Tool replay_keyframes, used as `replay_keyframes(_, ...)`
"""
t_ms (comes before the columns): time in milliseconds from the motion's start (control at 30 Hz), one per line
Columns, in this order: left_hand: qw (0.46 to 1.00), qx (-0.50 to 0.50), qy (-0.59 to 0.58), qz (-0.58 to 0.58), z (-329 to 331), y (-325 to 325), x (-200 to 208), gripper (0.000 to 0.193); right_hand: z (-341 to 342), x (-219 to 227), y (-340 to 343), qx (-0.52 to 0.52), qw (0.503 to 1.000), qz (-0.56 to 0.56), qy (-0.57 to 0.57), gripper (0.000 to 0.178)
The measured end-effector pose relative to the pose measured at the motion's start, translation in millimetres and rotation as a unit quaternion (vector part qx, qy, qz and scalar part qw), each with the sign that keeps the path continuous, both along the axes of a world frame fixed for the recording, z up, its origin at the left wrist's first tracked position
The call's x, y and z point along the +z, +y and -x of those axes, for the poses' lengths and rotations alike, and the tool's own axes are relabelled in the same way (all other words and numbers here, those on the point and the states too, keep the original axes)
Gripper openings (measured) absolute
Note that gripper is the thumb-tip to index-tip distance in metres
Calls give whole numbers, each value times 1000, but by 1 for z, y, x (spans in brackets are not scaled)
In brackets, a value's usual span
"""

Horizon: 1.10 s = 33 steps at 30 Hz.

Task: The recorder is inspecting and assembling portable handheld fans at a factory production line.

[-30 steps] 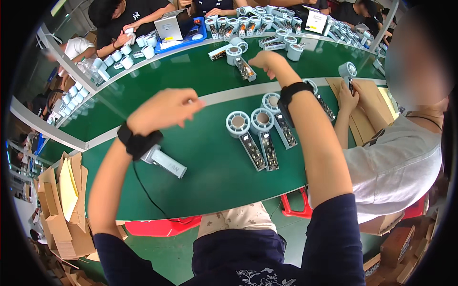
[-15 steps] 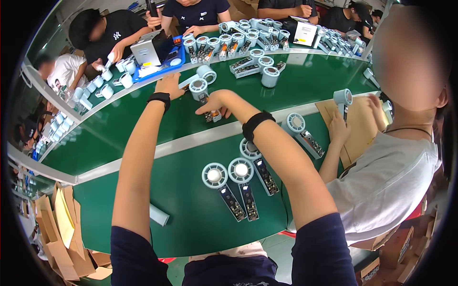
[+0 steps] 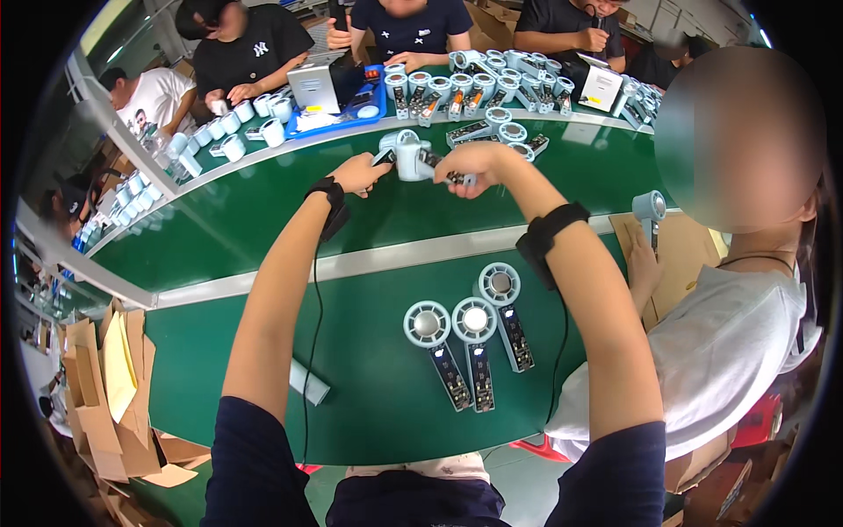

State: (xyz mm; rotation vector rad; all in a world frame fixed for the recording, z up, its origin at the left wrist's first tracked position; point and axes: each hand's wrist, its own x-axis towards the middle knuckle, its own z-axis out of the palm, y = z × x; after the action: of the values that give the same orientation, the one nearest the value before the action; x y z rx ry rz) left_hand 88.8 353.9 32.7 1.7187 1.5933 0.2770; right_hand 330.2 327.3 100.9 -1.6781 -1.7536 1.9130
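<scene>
Above the green belt beyond the rail, both my hands hold light-blue handheld fans with open handles. My left hand (image 3: 360,173) is closed around the handle of one fan (image 3: 386,140), whose round head is partly hidden behind the other. My right hand (image 3: 474,167) grips the second fan (image 3: 409,158) by its handle, where circuit parts show; its head points left and touches or overlaps the first. Nearer me, three fans (image 3: 475,321) lie face up on the green table (image 3: 369,430), round heads away from me, circuit boards exposed in their handles.
A pale handle-like piece (image 3: 309,382) lies left on the table, near a black cable (image 3: 318,307). Many fans (image 3: 457,88) crowd the far side beside a blue tray (image 3: 338,123). At right a co-worker's hand (image 3: 645,268) holds a fan. Cardboard boxes (image 3: 110,395) stand at left.
My hands have drawn the two fans up off the belt, and the right one's fan has turned sideways. My left hand has closed on its fan. The view has shifted.
</scene>
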Motion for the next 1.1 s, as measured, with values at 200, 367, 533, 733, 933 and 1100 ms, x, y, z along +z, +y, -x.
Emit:
replay_keyframes(200,962,103,-254,6,28,-104,56,38,13,67,-66,-72,964,-54,251,29)
replay_keyframes(367,877,91,-471,29,51,-230,102,38,44,105,-179,-107,828,-17,550,36)
replay_keyframes(533,829,74,-554,5,52,-359,108,41,54,82,-298,-92,782,-22,616,38)
replay_keyframes(733,777,108,-615,-72,36,-453,63,43,66,18,-381,-131,812,-11,568,41)
replay_keyframes(933,763,161,-622,-71,23,-479,22,41,90,-29,-404,-146,835,19,531,42)
replay_keyframes(1100,760,193,-614,-85,19,-483,13,40,103,-42,-405,-160,840,21,519,39)
